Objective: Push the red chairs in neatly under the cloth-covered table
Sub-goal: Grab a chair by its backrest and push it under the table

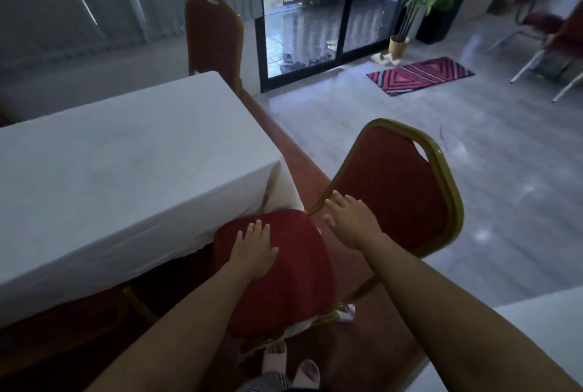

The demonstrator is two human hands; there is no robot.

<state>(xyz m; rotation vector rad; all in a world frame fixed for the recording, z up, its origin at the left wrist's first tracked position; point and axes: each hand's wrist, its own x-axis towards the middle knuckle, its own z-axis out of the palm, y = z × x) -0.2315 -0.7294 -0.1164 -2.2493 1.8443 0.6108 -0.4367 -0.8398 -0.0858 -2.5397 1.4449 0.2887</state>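
A red chair with a gold frame (397, 189) stands at the near corner of the table draped in white cloth (120, 164), its seat turned toward the table and its back to the right. My left hand (252, 252) lies flat on the red seat cushion with fingers spread. My right hand (350, 221) hovers open at the lower left of the chair's backrest, near the gold frame; I cannot tell if it touches. A second red chair (214, 34) stands at the table's far end, its back upright above the cloth.
A red carpet strip (284, 139) runs along the table's right side. Glass sliding doors (315, 12), a potted plant (410, 12) and a patterned mat (419, 76) lie beyond. More chairs (549, 34) stand far right. Another white-covered surface (536, 322) sits at lower right.
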